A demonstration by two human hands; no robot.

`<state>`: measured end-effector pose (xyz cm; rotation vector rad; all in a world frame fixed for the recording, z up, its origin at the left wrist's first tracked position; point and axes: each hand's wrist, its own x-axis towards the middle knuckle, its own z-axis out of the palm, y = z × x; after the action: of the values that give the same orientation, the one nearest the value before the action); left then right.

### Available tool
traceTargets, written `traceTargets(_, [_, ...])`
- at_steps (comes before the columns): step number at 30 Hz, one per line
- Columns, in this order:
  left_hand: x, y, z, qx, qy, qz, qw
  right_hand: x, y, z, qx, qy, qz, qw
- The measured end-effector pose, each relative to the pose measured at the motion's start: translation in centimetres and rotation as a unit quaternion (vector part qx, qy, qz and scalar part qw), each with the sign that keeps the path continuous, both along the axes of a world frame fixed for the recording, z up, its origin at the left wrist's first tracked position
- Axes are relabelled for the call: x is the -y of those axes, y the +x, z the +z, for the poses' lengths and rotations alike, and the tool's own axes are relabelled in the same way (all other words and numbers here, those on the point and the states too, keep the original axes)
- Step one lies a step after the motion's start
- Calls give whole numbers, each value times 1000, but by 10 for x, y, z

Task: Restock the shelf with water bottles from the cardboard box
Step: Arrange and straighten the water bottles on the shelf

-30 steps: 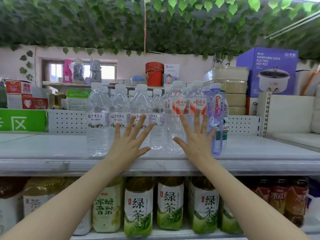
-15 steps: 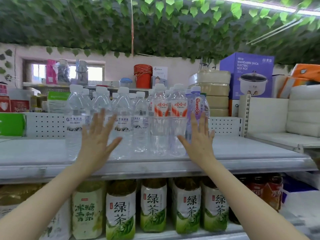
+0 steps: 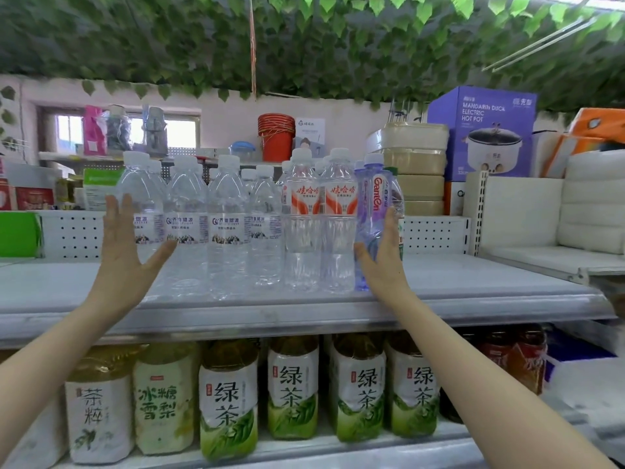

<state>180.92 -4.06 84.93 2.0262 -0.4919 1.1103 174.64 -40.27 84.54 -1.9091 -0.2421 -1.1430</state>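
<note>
Several clear water bottles (image 3: pixel 227 228) stand in a tight group on the grey upper shelf (image 3: pixel 473 292). Two of them carry red-and-white labels (image 3: pixel 304 204), and a purple-tinted bottle (image 3: pixel 372 211) stands at the right end. My left hand (image 3: pixel 126 252) is raised flat, fingers apart, against the leftmost bottle. My right hand (image 3: pixel 384 258) is flat and spread beside the purple bottle at the right end. Neither hand holds anything. The cardboard box is out of view.
Large green tea bottles (image 3: pixel 292 387) fill the shelf below. Behind the water stand red buckets (image 3: pixel 275 137), stacked containers (image 3: pixel 414 164) and a purple hot pot box (image 3: pixel 487 130). White padded packs (image 3: pixel 592 204) lie at the right. Fake leaves hang overhead.
Both hands have spread outward from the front of the bottles to the two ends of the group. The camera has turned slightly, shifting the shelf in view.
</note>
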Motion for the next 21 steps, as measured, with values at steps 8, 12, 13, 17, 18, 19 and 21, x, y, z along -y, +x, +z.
traceTargets(8, [-20, 21, 4, -184, -214, -123, 952, 11, 8, 12, -75, 171, 81, 979])
traceTargets(12, [-13, 21, 3, -182, -208, -109, 955, 8, 11, 10, -62, 151, 76, 984])
traceTargets(13, [-13, 19, 3, -183, -210, -108, 954, 7, 11, 10, -64, 146, 73, 985])
traceTargets(17, [-15, 15, 4, -193, -219, -116, 949, 9, 8, 12, -65, 150, 71, 984])
traceTargets(18, [-16, 12, 4, -195, -219, -124, 948, 9, 7, 13, -65, 159, 73, 982])
traceTargets(19, [-17, 10, 5, -195, -221, -136, 946, 10, 6, 14, -66, 168, 76, 981])
traceTargets(21, [-18, 7, 7, -208, -227, -155, 939, 11, 4, 16, -67, 177, 80, 979])
